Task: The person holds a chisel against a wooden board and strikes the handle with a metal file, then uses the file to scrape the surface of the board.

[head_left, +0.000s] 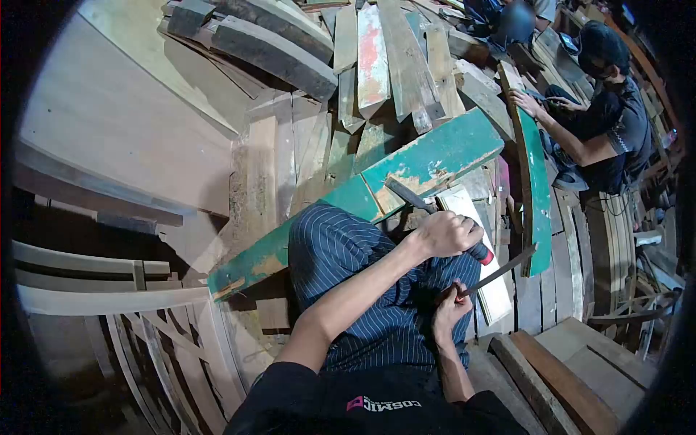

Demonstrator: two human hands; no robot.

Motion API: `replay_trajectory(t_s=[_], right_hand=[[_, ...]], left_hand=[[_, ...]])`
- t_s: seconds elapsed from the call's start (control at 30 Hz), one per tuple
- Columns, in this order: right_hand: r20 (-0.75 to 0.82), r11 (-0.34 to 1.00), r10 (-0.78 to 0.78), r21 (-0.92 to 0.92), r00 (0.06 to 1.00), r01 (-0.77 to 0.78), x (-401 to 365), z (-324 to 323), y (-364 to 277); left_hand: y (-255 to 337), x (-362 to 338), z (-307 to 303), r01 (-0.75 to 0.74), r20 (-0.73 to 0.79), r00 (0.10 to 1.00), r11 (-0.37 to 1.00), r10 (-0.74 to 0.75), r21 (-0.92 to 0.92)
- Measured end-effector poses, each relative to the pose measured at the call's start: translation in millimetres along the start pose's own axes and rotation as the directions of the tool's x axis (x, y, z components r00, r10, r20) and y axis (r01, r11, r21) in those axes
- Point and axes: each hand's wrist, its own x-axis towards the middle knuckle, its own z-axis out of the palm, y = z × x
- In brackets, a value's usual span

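Observation:
My left hand (pixel 453 233) is closed around the black, red-ended handle of a chisel (pixel 412 194). Its blade reaches up and left over a bare, splintered patch on a green-painted wooden beam (pixel 442 148), which runs across in front of my striped trouser legs. Lower down, close to my right thigh, my right hand (pixel 451 308) grips one end of a thin dark metal bar (pixel 500 274). The bar slants up to the right, its far end overlapping the foot of another green board (pixel 535 196). A white-faced plank (pixel 467 206) lies beyond my left fist.
Stacked planks and thick beams (pixel 275 51) fill the far side. Large pale panels (pixel 109 109) lean at left above wooden frames (pixel 109 297). At right a seated person (pixel 609 109) has a hand on the upright green board, with another person (pixel 511 25) behind. Loose boards (pixel 565 384) lie lower right.

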Motion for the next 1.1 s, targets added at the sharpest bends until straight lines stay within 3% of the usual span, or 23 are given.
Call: replay_trajectory(t_s=[0.27, 0.37, 0.4, 0.47, 0.5, 0.57, 0.6, 0.7, 0.8, 0.93, 1.1], right_hand=[[0.047, 0.995, 0.070, 0.066, 0.996, -0.073, 2, 3, 1], [0.061, 0.993, 0.117, 0.009, 0.991, -0.118, 1, 1, -5], [0.031, 0.998, -0.049, 0.047, 0.998, 0.047, 5, 2, 19], [0.032, 0.989, -0.138, 0.051, 0.990, 0.136, 3, 6, 6], [0.000, 0.983, -0.182, 0.035, 0.983, 0.182, 2, 6, -3], [-0.043, 0.972, -0.203, -0.128, 0.978, 0.196, 0, 9, -7], [0.014, 0.991, -0.084, -0.102, 0.996, 0.085, 1, 5, -12], [0.009, 0.995, -0.034, -0.089, 0.999, 0.035, -1, 8, -33], [0.015, 0.985, -0.095, -0.142, 0.995, 0.096, 1, 7, -25], [0.026, 0.998, 0.014, -0.061, 1.000, -0.012, -1, 9, -24], [0.019, 0.996, -0.023, -0.084, 1.000, 0.025, 0, 8, -17]], left_hand=[[2, 0, -7, 0.025, -0.002, 1.000, 0.997, -0.025, -0.079], [3, -4, -5, 0.055, 0.033, 0.998, 0.996, -0.052, -0.077], [1, -6, -4, 0.045, 0.035, 0.998, 0.997, -0.043, -0.067], [2, -2, -9, 0.014, 0.018, 1.000, 0.984, -0.011, -0.175], [2, -1, -11, 0.022, 0.058, 0.998, 0.993, -0.015, -0.120], [1, -5, -2, 0.026, 0.087, 0.996, 0.993, -0.016, -0.119], [0, -3, -4, 0.021, 0.079, 0.997, 0.992, -0.011, -0.123], [0, -2, -5, 0.012, 0.076, 0.997, 0.993, -0.004, -0.113], [0, 0, -7, 0.011, 0.077, 0.997, 0.993, -0.002, -0.115], [0, -1, -8, 0.022, 0.093, 0.996, 0.992, -0.010, -0.125], [1, -3, -6, 0.034, 0.096, 0.995, 0.991, -0.021, -0.133]])
